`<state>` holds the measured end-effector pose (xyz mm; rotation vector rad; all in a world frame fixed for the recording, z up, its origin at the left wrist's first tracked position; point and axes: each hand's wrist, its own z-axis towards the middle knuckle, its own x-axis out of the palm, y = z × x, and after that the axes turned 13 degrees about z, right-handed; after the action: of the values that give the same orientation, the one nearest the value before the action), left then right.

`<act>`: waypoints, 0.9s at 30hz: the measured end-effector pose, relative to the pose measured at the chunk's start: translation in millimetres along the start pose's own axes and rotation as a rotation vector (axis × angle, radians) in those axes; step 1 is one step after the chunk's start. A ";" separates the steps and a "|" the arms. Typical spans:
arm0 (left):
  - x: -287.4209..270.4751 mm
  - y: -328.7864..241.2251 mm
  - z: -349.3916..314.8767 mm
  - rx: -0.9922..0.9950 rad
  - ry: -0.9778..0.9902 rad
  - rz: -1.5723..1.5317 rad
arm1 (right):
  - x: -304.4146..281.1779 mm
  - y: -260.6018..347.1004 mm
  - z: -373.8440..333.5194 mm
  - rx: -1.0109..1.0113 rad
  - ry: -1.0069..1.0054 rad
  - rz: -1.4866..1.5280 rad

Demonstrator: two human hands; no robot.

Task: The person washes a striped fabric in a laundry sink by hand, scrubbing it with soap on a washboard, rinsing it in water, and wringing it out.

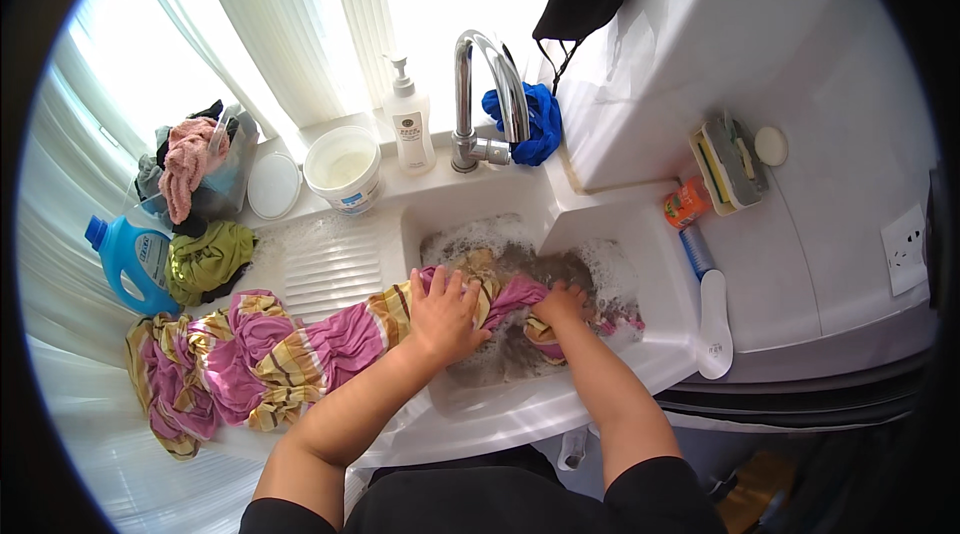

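A long pink cloth with yellow and brown striped bands (345,346) runs from the sink's left side over the ribbed washboard (330,269) into the basin. My left hand (447,319) lies on it at the basin's left edge, fingers spread. Lower in the basin, my right hand (562,307) is closed around a bunched part of the same cloth, its fingertips partly hidden at the waterline. Murky grey, sudsy water (505,359) surrounds the wet end. The white sink (660,354) bears the washboard and basin together.
Behind the basin stand a chrome faucet (464,104), a blue cloth (540,129), a white pump bottle (410,129) and a white tub (343,169). A blue detergent bottle (135,264) and green cloth (210,259) sit left. At right lie a brush (712,319) and a sponge holder (728,164).
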<state>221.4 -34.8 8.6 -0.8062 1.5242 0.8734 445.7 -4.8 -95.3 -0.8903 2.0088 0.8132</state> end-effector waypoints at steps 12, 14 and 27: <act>-19.1 62.1 -89.4 -0.275 0.163 -0.058 | -17.2 76.5 -51.8 -0.929 0.108 0.407; -6.9 52.1 -82.1 -0.309 0.097 -0.059 | -31.5 85.5 -62.9 -1.049 0.195 0.479; 3.3 20.9 -35.4 -0.011 0.159 0.166 | 87.4 69.7 29.9 -0.509 0.204 -0.415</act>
<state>185.8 -55.6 10.0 -0.7796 1.7464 0.9581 361.9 30.2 -167.1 -1.6742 1.7065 1.0380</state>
